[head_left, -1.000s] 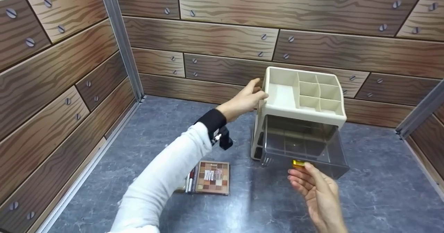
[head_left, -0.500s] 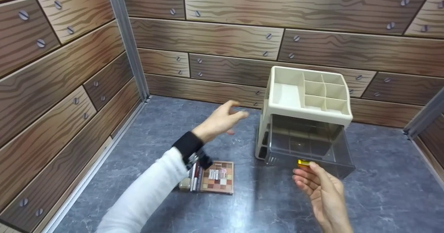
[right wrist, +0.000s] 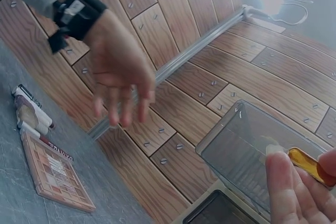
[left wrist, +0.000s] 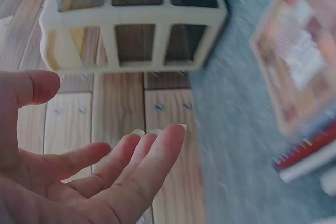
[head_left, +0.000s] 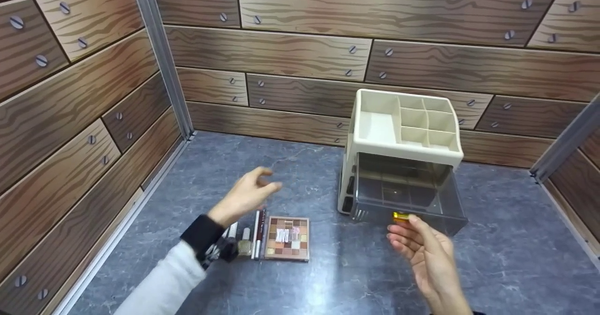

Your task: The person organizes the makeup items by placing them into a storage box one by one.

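My right hand (head_left: 429, 258) pinches the gold handle (head_left: 400, 217) of a clear smoky drawer (head_left: 368, 213) between thumb and fingers. That drawer, pulled out, juts from the upper part of a cream makeup organizer (head_left: 408, 151). My left hand (head_left: 243, 194) is in the air above the floor to the left, holding nothing, its fingers loosely bent and thumb apart. Below and beside it lie an eyeshadow palette (head_left: 287, 238), slim cosmetic pencils (head_left: 257, 235) and a small bottle with a pale cap (head_left: 244, 245). The left wrist partly covers another white-capped item (head_left: 233, 230).
Compartments divide the organizer's open top, and darker drawers sit lower in its body (left wrist: 139, 43). Wood-print walls (head_left: 281, 57) rise behind and at both sides of the grey marbled surface (head_left: 356, 277). A metal corner post (head_left: 164, 57) stands at the left.
My left hand has left the organizer's left side and moved left and toward me, over the cosmetics. The right hand keeps its hold on the handle, and the drawer stays out.
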A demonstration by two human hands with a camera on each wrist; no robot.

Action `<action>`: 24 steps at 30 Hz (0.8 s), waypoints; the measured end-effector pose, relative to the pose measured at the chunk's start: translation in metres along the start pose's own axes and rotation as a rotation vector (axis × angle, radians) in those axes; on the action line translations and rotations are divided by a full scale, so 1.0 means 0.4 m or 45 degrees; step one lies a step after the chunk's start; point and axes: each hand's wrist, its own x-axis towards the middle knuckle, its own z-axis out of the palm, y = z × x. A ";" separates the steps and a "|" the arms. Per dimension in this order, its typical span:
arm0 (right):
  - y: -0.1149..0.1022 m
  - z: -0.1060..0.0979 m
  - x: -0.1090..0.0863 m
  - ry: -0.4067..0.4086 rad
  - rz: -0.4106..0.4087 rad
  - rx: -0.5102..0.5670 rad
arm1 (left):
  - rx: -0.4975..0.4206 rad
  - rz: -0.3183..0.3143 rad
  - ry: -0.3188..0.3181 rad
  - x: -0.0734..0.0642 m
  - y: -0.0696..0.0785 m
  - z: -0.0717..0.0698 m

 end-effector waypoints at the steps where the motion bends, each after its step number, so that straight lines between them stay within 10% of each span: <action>1: 0.001 0.000 0.000 -0.008 0.000 0.006 | 0.038 -0.006 0.021 -0.010 -0.015 -0.009; 12: 0.009 0.003 0.001 -0.091 -0.037 0.039 | 0.345 -0.118 0.079 -0.114 -0.160 -0.126; 24: 0.002 -0.012 -0.005 -0.078 -0.044 0.041 | 0.438 -0.249 0.109 -0.150 -0.280 -0.141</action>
